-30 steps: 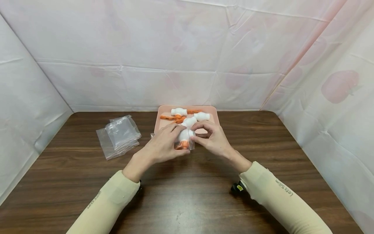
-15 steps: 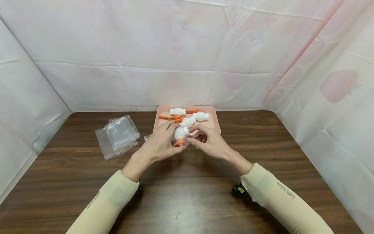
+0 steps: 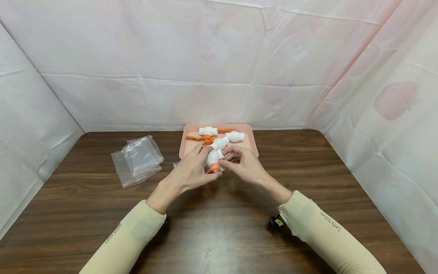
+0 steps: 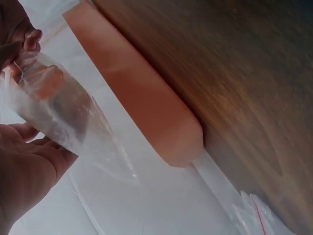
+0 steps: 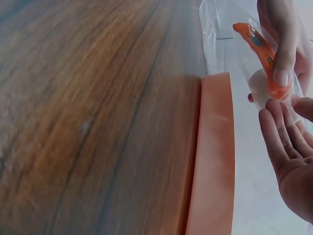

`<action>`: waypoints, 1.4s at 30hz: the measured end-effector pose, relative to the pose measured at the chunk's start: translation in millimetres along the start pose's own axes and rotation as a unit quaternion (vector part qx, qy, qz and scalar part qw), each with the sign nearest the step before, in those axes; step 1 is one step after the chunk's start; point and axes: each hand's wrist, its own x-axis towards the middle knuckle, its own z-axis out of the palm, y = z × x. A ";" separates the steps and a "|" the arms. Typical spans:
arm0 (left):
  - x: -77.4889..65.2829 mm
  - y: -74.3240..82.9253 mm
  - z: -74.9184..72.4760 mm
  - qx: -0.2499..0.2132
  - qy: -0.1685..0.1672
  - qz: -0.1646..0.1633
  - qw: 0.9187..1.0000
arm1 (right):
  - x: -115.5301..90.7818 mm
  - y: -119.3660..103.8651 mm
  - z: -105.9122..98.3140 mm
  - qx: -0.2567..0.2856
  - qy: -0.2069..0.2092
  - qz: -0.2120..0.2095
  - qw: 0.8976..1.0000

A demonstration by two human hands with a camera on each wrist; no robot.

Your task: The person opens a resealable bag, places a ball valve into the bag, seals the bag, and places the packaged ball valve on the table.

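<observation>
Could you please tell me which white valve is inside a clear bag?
The rounded white valve with an orange handle, in the left grip: it is inside a clear plastic bag, while the other valves lie unbagged in the pink rectangular tray.

Held valve (image 3: 213,157) partly hidden by left hand (image 3: 189,168), pink tray (image 3: 249,142) partly covered, sleeves (image 3: 127,230) cut off at bottom

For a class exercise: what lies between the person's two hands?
A white-and-orange valve in a clear bag lies between the left hand and right hand, as the head view shows.
</observation>
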 end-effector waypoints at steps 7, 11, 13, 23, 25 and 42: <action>-2.7 0.8 -1.2 -0.058 -0.026 -0.031 0.998 | 2.6 1.3 -3.8 0.012 -0.002 -0.002 1.000; -3.1 -0.4 -3.8 -0.127 -0.048 -0.063 0.989 | 4.1 1.5 -7.6 0.024 0.005 -0.009 1.000; -2.9 -1.4 -5.4 -0.177 -0.063 -0.083 0.979 | 4.0 1.6 -10.0 0.030 0.010 -0.008 0.999; 0.5 -6.4 -10.0 -0.354 -0.074 -0.135 0.922 | 3.3 0.5 -16.7 0.011 0.003 -0.028 1.000; 0.8 -5.8 -9.6 -0.358 -0.079 -0.146 0.919 | 3.4 0.4 -16.8 0.008 -0.001 -0.031 0.999; 3.5 9.2 -2.5 -0.427 -0.005 -0.179 0.886 | 1.9 0.3 -21.3 0.072 0.017 -0.029 0.997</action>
